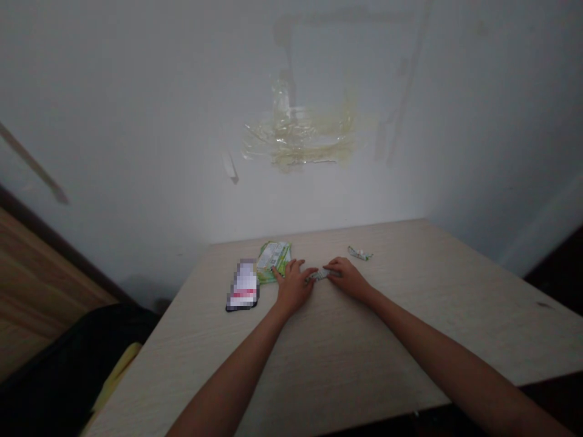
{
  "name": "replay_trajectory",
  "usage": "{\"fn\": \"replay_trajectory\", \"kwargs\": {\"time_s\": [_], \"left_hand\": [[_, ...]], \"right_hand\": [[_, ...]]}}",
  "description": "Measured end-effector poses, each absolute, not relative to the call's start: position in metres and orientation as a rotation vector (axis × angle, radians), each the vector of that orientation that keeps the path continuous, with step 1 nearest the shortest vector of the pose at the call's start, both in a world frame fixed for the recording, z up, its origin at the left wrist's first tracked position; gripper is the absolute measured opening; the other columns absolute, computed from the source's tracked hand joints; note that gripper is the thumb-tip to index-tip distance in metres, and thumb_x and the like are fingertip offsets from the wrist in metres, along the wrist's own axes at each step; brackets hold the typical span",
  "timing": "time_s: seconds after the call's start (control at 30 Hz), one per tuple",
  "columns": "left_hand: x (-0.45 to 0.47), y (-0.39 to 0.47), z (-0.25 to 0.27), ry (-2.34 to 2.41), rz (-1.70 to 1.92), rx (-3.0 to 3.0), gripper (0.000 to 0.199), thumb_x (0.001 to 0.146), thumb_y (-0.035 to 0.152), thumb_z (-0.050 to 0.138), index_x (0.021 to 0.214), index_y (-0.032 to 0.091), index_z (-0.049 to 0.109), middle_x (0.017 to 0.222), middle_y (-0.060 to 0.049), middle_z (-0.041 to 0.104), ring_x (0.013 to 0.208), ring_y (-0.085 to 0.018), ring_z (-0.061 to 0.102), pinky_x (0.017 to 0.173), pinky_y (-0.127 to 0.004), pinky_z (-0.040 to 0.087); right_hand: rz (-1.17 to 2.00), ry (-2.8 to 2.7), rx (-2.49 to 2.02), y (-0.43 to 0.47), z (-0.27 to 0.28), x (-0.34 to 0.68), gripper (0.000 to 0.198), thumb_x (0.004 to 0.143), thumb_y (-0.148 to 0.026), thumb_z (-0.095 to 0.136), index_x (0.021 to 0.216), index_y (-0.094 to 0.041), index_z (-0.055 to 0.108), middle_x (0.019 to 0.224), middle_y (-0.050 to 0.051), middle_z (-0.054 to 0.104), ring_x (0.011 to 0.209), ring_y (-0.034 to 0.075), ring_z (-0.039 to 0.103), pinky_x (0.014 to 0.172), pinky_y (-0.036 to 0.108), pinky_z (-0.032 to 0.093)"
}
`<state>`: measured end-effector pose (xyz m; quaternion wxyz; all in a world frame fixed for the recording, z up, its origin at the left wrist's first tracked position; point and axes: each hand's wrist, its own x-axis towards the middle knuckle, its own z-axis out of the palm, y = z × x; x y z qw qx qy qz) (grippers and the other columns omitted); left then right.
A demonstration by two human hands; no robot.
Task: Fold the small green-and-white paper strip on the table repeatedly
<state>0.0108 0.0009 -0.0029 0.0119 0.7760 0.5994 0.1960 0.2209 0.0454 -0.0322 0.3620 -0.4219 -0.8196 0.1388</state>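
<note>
Between my two hands, low over the tabletop, is a small narrow rolled or folded strip, whitish with darker markings; its exact kind is too small to make out. My left hand pinches its left end with thumb and forefinger, the other fingers spread toward the green packets. At the right end, the fingertips of my right hand are closed on the same strip. Flat green-and-white printed packets lie overlapping just beyond my left hand. A similar twisted green-and-white strip rests farther back on the right.
A phone with a blurred screen lies left of the packets. The pale wooden table meets a wall bearing old yellowed clear tape. Dark and yellow cloth hangs beside the table's left edge.
</note>
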Motion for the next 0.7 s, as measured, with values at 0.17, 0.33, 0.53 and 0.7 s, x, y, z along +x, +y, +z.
{"fn": "replay_trajectory", "kwargs": {"time_s": [0.17,0.33,0.53,0.7], "left_hand": [[0.0107,0.0002,0.0001,1.859,0.612,2.402,0.029,0.091,0.039,0.056,0.118,0.044,0.066,0.147,-0.004,0.047,0.141,-0.031,0.032,0.109,-0.077,0.002],[0.0104,0.0014,-0.0008,1.846,0.652,2.403,0.028,0.089,0.046,0.060,0.115,0.042,0.069,0.147,-0.004,0.048,0.140,-0.031,0.033,0.109,-0.077,0.001],[0.0104,0.0006,-0.0021,1.814,0.743,2.489,0.025,0.088,0.040,0.063,0.111,0.038,0.071,0.145,-0.004,0.051,0.137,-0.031,0.038,0.112,-0.075,-0.002],[0.0114,-0.0015,0.0032,1.804,0.769,2.473,0.020,0.088,0.037,0.063,0.105,0.034,0.073,0.143,-0.005,0.053,0.137,-0.030,0.040,0.114,-0.072,-0.002]], "right_hand": [[0.384,-2.097,-1.061,0.0444,-0.0303,0.2212,0.027,0.083,-0.016,0.069,0.109,-0.020,0.073,0.101,0.008,0.065,0.099,0.022,0.058,0.091,0.039,0.049],[0.408,-2.089,-1.036,0.0437,-0.0293,0.2215,0.027,0.084,-0.016,0.068,0.110,-0.021,0.073,0.101,0.007,0.065,0.099,0.021,0.058,0.091,0.038,0.048],[0.425,-2.088,-1.007,0.0419,-0.0270,0.2220,0.029,0.085,-0.015,0.067,0.112,-0.022,0.072,0.102,0.007,0.064,0.099,0.020,0.059,0.091,0.037,0.049],[0.428,-2.079,-0.981,0.0427,-0.0279,0.2222,0.028,0.086,-0.016,0.066,0.113,-0.024,0.071,0.100,0.006,0.064,0.099,0.020,0.059,0.090,0.038,0.049]]}}
